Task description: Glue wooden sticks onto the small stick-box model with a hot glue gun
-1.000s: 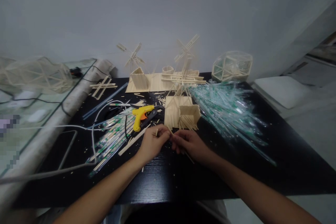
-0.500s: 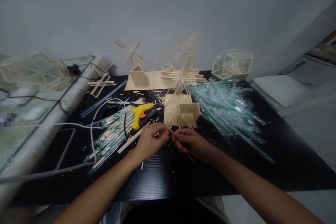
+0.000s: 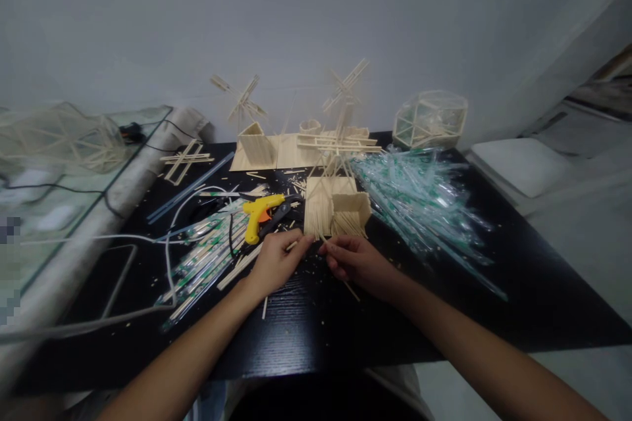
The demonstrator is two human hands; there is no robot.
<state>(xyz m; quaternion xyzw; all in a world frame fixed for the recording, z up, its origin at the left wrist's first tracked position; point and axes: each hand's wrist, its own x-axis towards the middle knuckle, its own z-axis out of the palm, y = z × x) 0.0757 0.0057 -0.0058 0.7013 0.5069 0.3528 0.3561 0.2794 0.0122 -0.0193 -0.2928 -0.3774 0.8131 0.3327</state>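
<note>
My right hand (image 3: pixel 356 262) pinches a thin wooden stick (image 3: pixel 351 290), which slants down toward me below the fingers. Closed and thumb-forward, my left hand (image 3: pixel 279 258) is at the front left corner of a small wooden base (image 3: pixel 316 200); a bit of pale stick shows in its grip. On that base stand a stick-walled box (image 3: pixel 364 209) with loose sticks in it and a windmill frame with long crossed blades (image 3: pixel 340 143). A yellow glue gun (image 3: pixel 257 214) lies just beyond my left hand.
Bagged wooden sticks (image 3: pixel 202 256) lie at left beside a white cable (image 3: pixel 170 263). Clear plastic wrappers (image 3: pixel 419 197) are heaped at right. Behind are another windmill model (image 3: pixel 254 148), a crossed stick piece (image 3: pixel 186 159) and a faceted stick frame (image 3: pixel 432 120). Scraps litter the black table (image 3: pixel 296 342).
My left hand has moved slightly forward, its thumb now at the base's front edge. My right hand keeps its stick near the same spot. The view has shifted a little.
</note>
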